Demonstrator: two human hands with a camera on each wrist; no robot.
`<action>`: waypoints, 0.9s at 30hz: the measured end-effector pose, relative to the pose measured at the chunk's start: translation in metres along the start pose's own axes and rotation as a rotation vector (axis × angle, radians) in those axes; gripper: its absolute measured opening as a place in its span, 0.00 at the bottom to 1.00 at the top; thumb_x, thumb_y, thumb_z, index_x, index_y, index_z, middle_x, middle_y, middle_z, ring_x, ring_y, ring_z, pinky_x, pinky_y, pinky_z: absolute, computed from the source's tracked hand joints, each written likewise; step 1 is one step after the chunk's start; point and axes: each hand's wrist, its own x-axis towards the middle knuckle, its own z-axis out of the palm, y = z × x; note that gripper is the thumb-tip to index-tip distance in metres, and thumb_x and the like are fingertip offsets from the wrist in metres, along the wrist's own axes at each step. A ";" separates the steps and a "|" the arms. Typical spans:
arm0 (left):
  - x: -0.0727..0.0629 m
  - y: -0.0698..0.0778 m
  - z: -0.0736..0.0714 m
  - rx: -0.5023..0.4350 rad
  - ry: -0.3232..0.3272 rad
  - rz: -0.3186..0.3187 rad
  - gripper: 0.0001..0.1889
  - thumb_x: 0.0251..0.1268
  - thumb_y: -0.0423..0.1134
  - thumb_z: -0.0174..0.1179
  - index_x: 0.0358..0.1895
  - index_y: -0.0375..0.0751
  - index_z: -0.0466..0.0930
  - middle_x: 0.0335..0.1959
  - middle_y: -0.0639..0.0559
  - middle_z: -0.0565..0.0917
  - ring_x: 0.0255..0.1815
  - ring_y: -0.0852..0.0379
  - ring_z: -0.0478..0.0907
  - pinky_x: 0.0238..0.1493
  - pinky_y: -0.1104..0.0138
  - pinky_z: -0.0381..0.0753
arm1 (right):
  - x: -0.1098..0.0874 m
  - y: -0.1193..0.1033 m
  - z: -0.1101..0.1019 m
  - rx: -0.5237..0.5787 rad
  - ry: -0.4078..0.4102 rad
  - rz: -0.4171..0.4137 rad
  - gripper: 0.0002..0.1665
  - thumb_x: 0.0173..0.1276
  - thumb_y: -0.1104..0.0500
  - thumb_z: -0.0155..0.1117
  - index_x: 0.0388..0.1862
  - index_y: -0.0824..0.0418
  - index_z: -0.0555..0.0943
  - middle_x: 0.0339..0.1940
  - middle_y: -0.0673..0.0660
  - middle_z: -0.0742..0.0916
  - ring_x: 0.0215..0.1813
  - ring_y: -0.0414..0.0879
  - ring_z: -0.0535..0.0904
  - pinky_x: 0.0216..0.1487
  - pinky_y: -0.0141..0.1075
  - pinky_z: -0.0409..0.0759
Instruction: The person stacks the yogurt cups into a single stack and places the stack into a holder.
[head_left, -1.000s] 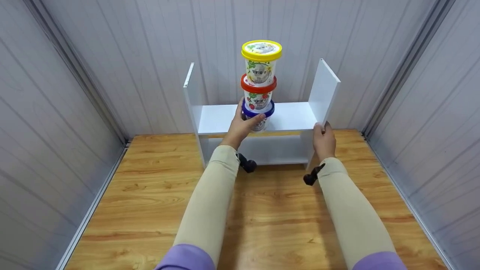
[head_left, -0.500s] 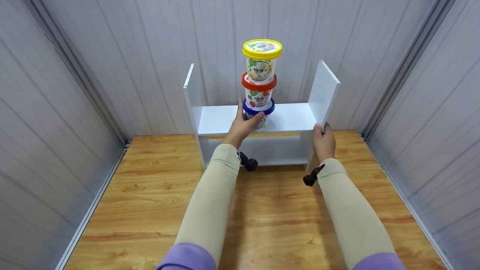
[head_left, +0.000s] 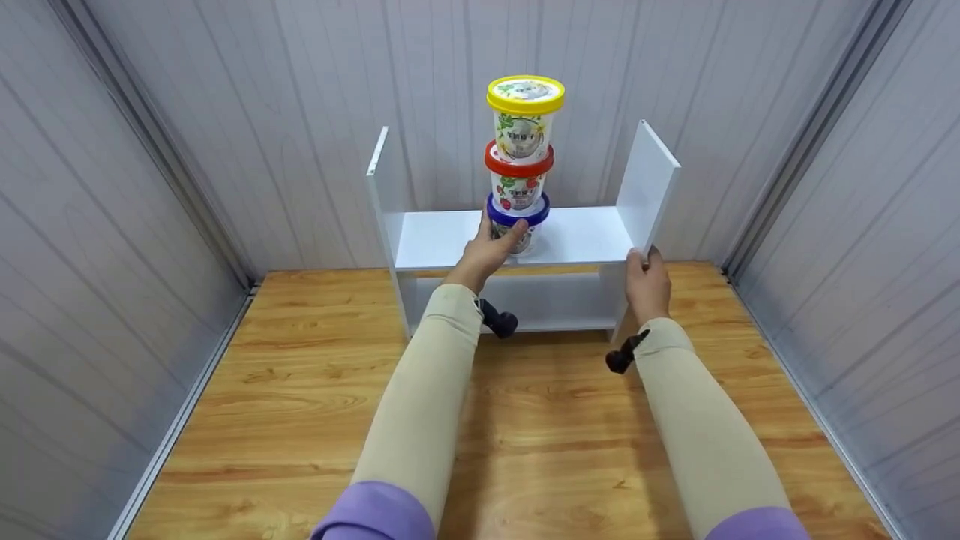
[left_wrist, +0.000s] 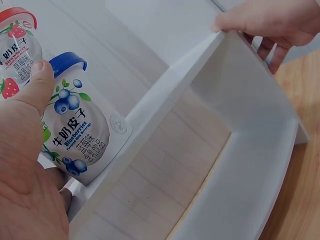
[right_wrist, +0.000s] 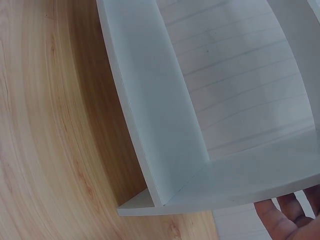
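Three lidded tubs stand stacked upright in the head view: a yellow-lidded tub [head_left: 523, 133] on top, a red-lidded strawberry tub [head_left: 517, 192] in the middle and a blue-lidded blueberry tub [left_wrist: 82, 130] lowest. My left hand [head_left: 486, 255] grips the blueberry tub, thumb on its near side and fingers behind, partly hidden. The tub's base is at the front edge of the upper board of a white shelf [head_left: 589, 234]; I cannot tell whether it touches. Around the edge of the shelf's right side panel [head_left: 651, 180], my right hand [head_left: 648, 286] holds on with curled fingers.
The shelf's lower board [head_left: 555, 300] lies beneath the upper one. A left side panel [head_left: 384, 187] rises at the other end. Wooden flooring [head_left: 555, 435] spreads in front, and pale panelled walls [head_left: 300, 135] enclose the back and sides.
My left hand and the stacked tubs have shifted slightly farther back over the upper board, appearing a little higher in view. The right hand stays on the side panel.
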 end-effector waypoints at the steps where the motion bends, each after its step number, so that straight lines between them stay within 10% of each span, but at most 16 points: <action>1: -0.001 0.000 0.001 0.023 0.005 -0.007 0.53 0.60 0.75 0.56 0.82 0.72 0.33 0.83 0.51 0.54 0.82 0.44 0.49 0.79 0.45 0.50 | -0.001 0.000 -0.001 -0.002 -0.001 0.002 0.44 0.78 0.34 0.37 0.83 0.59 0.54 0.72 0.69 0.72 0.71 0.63 0.69 0.71 0.55 0.68; 12: -0.013 0.003 0.008 0.141 0.049 -0.065 0.47 0.68 0.75 0.45 0.82 0.69 0.31 0.84 0.49 0.43 0.83 0.42 0.32 0.80 0.45 0.37 | -0.008 -0.002 -0.005 -0.004 -0.023 0.015 0.43 0.78 0.34 0.37 0.82 0.58 0.56 0.74 0.68 0.70 0.73 0.62 0.67 0.72 0.55 0.67; 27: -0.026 0.000 0.024 0.257 0.201 0.024 0.46 0.73 0.70 0.45 0.84 0.52 0.40 0.81 0.46 0.56 0.83 0.47 0.43 0.81 0.56 0.32 | -0.017 -0.003 -0.012 0.026 -0.048 0.011 0.41 0.77 0.34 0.38 0.79 0.56 0.60 0.71 0.67 0.73 0.67 0.60 0.70 0.67 0.54 0.72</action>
